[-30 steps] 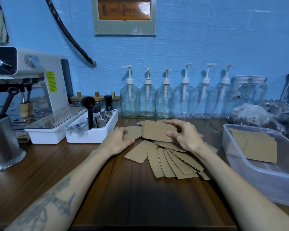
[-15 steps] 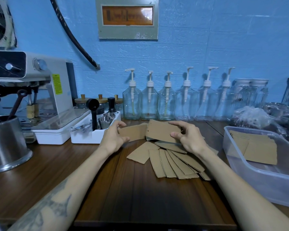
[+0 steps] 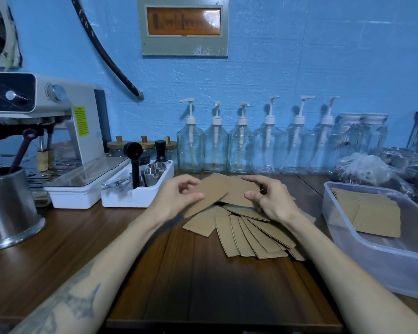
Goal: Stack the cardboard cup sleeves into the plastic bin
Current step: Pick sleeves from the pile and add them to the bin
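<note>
Two flat cardboard sleeves held up between the hands, just above the fanned pile (image 3: 249, 235) on the wooden counter (image 3: 203, 285). Left hand (image 3: 179, 198) pinching one sleeve (image 3: 212, 191) at its left end, thumb under, fingers curled over the top edge. Right hand (image 3: 272, 201) gripping the other sleeve (image 3: 239, 192) at its right end, thumb on the near edge. Long axes of both running roughly hand to hand, overlapping in the middle, probably being squared into one packet.

Plastic bin (image 3: 372, 256) well off to the right of the right hand, so clearly the nearer hand for the drop; a stack of sleeves (image 3: 377, 213) already lying flat inside, long side running away from the body.

Sleeves: thin brown corrugated card, tapered, matte, ribbed at the cut edges, likely light and slippery against each other. Bin: translucent, smooth, rounded corners, low walls.
</note>
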`<act>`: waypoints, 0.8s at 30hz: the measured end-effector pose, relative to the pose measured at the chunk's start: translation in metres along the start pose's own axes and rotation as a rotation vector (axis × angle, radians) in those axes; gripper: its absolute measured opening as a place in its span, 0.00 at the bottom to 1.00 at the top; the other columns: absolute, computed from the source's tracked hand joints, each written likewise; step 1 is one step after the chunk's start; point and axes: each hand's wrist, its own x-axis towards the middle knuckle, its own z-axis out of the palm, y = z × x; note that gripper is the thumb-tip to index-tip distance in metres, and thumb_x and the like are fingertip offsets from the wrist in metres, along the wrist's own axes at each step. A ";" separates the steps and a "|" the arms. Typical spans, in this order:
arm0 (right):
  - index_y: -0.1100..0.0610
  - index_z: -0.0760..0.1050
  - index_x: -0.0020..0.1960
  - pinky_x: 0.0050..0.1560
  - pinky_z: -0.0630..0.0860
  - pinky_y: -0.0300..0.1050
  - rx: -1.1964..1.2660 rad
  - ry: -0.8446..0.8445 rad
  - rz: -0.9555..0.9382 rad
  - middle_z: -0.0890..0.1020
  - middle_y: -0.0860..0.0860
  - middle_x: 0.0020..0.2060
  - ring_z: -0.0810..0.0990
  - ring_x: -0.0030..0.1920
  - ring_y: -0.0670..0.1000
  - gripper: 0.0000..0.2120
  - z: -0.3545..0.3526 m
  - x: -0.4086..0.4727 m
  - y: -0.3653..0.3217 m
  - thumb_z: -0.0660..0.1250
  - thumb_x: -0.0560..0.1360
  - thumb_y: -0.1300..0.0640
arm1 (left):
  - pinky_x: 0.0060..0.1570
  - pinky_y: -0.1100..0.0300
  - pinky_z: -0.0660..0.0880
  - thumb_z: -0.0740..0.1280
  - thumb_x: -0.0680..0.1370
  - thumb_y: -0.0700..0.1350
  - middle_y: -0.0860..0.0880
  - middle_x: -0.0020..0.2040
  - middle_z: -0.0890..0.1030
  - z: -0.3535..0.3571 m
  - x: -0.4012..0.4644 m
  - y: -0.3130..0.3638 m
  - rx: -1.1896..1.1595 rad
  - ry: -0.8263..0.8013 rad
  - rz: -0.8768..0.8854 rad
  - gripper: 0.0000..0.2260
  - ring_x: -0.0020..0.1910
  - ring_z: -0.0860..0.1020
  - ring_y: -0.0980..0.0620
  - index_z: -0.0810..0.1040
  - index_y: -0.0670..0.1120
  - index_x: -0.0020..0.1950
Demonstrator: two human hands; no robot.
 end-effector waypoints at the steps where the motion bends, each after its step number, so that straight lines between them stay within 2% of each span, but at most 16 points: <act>1: 0.43 0.79 0.62 0.32 0.73 0.33 -0.011 -0.010 -0.003 0.78 0.44 0.28 0.75 0.24 0.46 0.18 0.000 0.000 0.000 0.73 0.75 0.60 | 0.53 0.65 0.74 0.75 0.73 0.43 0.51 0.51 0.83 0.001 0.000 -0.003 0.081 -0.055 -0.006 0.11 0.51 0.80 0.53 0.82 0.49 0.55; 3: 0.42 0.79 0.63 0.36 0.77 0.36 -0.041 -0.038 -0.012 0.79 0.44 0.31 0.77 0.26 0.47 0.19 0.000 0.000 -0.001 0.72 0.76 0.60 | 0.59 0.60 0.75 0.74 0.74 0.41 0.50 0.55 0.80 0.001 -0.001 -0.007 0.132 -0.132 -0.035 0.12 0.54 0.78 0.53 0.81 0.49 0.56; 5: 0.43 0.78 0.64 0.39 0.80 0.38 -0.062 -0.074 -0.023 0.79 0.42 0.35 0.78 0.28 0.48 0.20 0.000 -0.001 -0.003 0.70 0.77 0.61 | 0.55 0.64 0.77 0.74 0.74 0.39 0.48 0.56 0.76 0.000 0.000 -0.010 0.116 -0.146 -0.043 0.16 0.56 0.76 0.54 0.79 0.54 0.58; 7: 0.43 0.77 0.66 0.40 0.81 0.43 -0.073 -0.121 -0.027 0.79 0.45 0.36 0.78 0.30 0.48 0.20 0.001 -0.002 -0.004 0.68 0.79 0.62 | 0.50 0.69 0.76 0.74 0.74 0.39 0.47 0.57 0.73 0.002 0.000 -0.013 0.097 -0.102 -0.050 0.21 0.58 0.74 0.52 0.74 0.56 0.62; 8: 0.43 0.76 0.66 0.38 0.80 0.45 -0.062 -0.152 -0.026 0.79 0.48 0.35 0.78 0.30 0.47 0.20 0.002 -0.003 -0.005 0.66 0.79 0.62 | 0.51 0.67 0.76 0.74 0.74 0.40 0.47 0.58 0.72 0.005 0.001 -0.014 0.067 -0.068 -0.075 0.23 0.59 0.75 0.49 0.71 0.56 0.64; 10: 0.41 0.75 0.67 0.33 0.76 0.45 -0.018 -0.224 -0.029 0.77 0.51 0.34 0.76 0.31 0.46 0.22 0.003 -0.004 -0.008 0.64 0.80 0.64 | 0.60 0.55 0.75 0.73 0.75 0.42 0.49 0.60 0.73 0.010 0.004 -0.017 0.005 -0.024 -0.142 0.26 0.61 0.75 0.47 0.64 0.53 0.69; 11: 0.39 0.74 0.68 0.34 0.76 0.45 -0.010 -0.255 -0.036 0.77 0.52 0.34 0.76 0.32 0.47 0.24 0.005 -0.003 -0.009 0.63 0.80 0.64 | 0.62 0.52 0.73 0.72 0.76 0.43 0.51 0.60 0.73 0.012 0.006 -0.018 -0.002 -0.019 -0.165 0.28 0.62 0.74 0.47 0.61 0.52 0.71; 15: 0.37 0.70 0.71 0.44 0.80 0.53 0.017 -0.317 -0.019 0.83 0.55 0.36 0.79 0.35 0.49 0.28 0.012 -0.003 -0.014 0.62 0.76 0.62 | 0.64 0.57 0.69 0.70 0.78 0.48 0.53 0.65 0.70 0.020 0.008 -0.019 0.010 -0.083 -0.131 0.32 0.65 0.70 0.55 0.55 0.57 0.76; 17: 0.39 0.69 0.72 0.48 0.78 0.46 0.036 -0.343 -0.029 0.84 0.48 0.40 0.79 0.36 0.42 0.28 0.016 -0.003 -0.016 0.62 0.74 0.58 | 0.68 0.56 0.66 0.69 0.78 0.49 0.54 0.69 0.69 0.025 0.006 -0.017 0.059 -0.116 -0.048 0.30 0.68 0.68 0.56 0.58 0.61 0.75; 19: 0.41 0.68 0.74 0.57 0.73 0.41 -0.011 -0.352 -0.070 0.82 0.43 0.55 0.78 0.46 0.36 0.26 0.019 -0.003 -0.018 0.65 0.77 0.54 | 0.70 0.53 0.66 0.69 0.78 0.51 0.52 0.69 0.70 0.027 0.006 -0.016 0.140 -0.115 0.005 0.28 0.68 0.69 0.54 0.61 0.63 0.74; 21: 0.43 0.66 0.75 0.67 0.68 0.41 -0.120 -0.326 -0.121 0.75 0.42 0.68 0.74 0.64 0.40 0.26 0.019 0.000 -0.016 0.67 0.79 0.50 | 0.69 0.51 0.67 0.68 0.78 0.53 0.52 0.64 0.72 0.025 0.006 -0.018 0.218 -0.101 0.027 0.26 0.66 0.70 0.52 0.65 0.62 0.74; 22: 0.43 0.66 0.75 0.70 0.66 0.42 -0.156 -0.319 -0.137 0.73 0.43 0.71 0.71 0.69 0.42 0.26 0.019 0.001 -0.016 0.67 0.79 0.49 | 0.69 0.51 0.67 0.68 0.78 0.55 0.53 0.62 0.73 0.024 0.005 -0.020 0.258 -0.100 0.037 0.25 0.65 0.71 0.52 0.66 0.62 0.74; 24: 0.44 0.67 0.75 0.72 0.65 0.43 -0.175 -0.314 -0.140 0.72 0.44 0.71 0.69 0.72 0.45 0.26 0.021 0.002 -0.015 0.68 0.79 0.50 | 0.70 0.52 0.66 0.68 0.78 0.56 0.53 0.64 0.73 0.022 0.004 -0.024 0.313 -0.103 0.062 0.25 0.66 0.70 0.53 0.67 0.60 0.74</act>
